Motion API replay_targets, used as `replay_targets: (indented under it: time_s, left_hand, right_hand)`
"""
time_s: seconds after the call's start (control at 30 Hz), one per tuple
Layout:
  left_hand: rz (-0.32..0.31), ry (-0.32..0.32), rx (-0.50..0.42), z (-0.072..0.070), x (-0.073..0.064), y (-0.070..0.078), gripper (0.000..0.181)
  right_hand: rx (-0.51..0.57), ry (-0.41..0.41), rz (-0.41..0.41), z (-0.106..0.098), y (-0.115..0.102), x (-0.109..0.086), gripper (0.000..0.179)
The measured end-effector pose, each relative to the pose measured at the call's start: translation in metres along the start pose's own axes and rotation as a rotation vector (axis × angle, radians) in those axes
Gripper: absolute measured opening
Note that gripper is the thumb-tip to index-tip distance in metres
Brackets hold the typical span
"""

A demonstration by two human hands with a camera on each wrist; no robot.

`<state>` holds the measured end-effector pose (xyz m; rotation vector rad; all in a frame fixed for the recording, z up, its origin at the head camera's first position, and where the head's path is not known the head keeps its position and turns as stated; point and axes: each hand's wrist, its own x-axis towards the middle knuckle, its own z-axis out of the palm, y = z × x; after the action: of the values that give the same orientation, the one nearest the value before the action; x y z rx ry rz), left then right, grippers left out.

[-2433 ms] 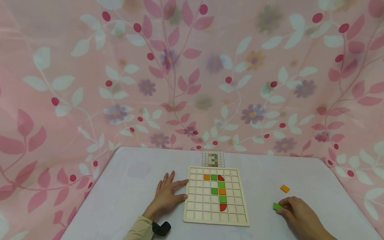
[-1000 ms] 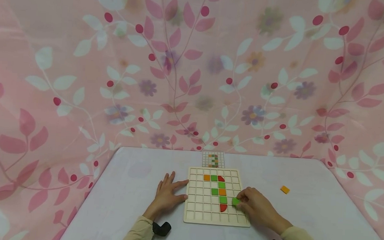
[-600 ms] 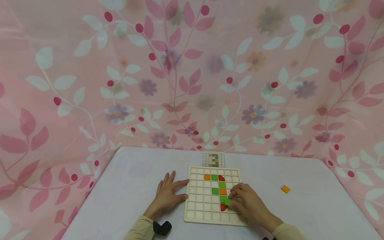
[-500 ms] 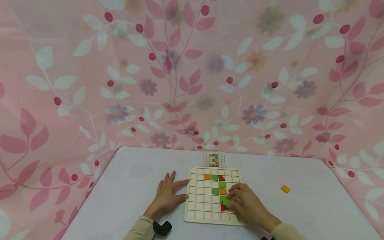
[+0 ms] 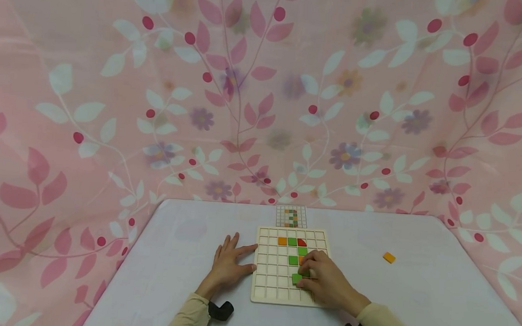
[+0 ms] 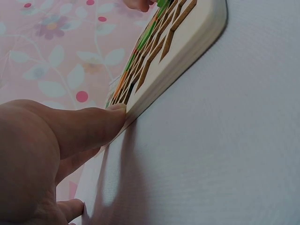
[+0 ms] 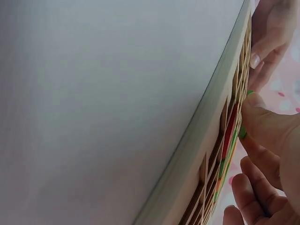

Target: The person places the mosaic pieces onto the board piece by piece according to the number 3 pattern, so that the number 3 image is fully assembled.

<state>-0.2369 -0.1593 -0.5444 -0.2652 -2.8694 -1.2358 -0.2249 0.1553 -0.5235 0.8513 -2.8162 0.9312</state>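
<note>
A pale wooden grid board (image 5: 265, 293) lies on the white table, with square and rounded tiles in some cells. My right hand (image 5: 327, 282) pinches a green square tile (image 5: 296, 279) between thumb and finger, over the lower middle of the board. In the right wrist view, that green tile (image 7: 243, 131) shows at the fingertips, close above the grid. The hand hides part of the right-hand tile column. My left hand (image 5: 228, 264) rests at the board's left edge, fingers spread; its thumb (image 6: 89, 129) touches the rim in the left wrist view.
A small printed grid card (image 5: 291, 216) with a coloured pattern lies behind the board. One loose orange tile (image 5: 389, 258) is on the table at the right. A pink floral cloth (image 5: 264, 109) hangs behind the table's far edge.
My right hand has picked the green tile off the table at the right and carried it leftward over the board. The left hand has stayed in place.
</note>
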Motion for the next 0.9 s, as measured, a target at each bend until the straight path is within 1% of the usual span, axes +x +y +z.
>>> replay_targets:
  time_s: [0.13,0.3,0.67,0.9]
  left_hand:
    - [0.008,0.004,-0.006,-0.001,0.0,0.001,0.054]
    - [0.009,0.001,-0.01,-0.002,0.0,0.001,0.054]
    - [0.005,-0.002,-0.017,-0.002,0.0,0.001,0.055]
    - [-0.004,-0.006,-0.013,0.0,0.0,-0.001,0.055]
  right_hand:
    - [-0.037,0.002,-0.013,0.002,-0.005,0.003,0.02]
    - [-0.066,-0.041,0.02,0.001,-0.009,0.006,0.022]
    - [-0.06,-0.083,0.062,-0.004,-0.014,0.011,0.016]
    - [-0.039,-0.106,0.067,-0.003,-0.013,0.012,0.015]
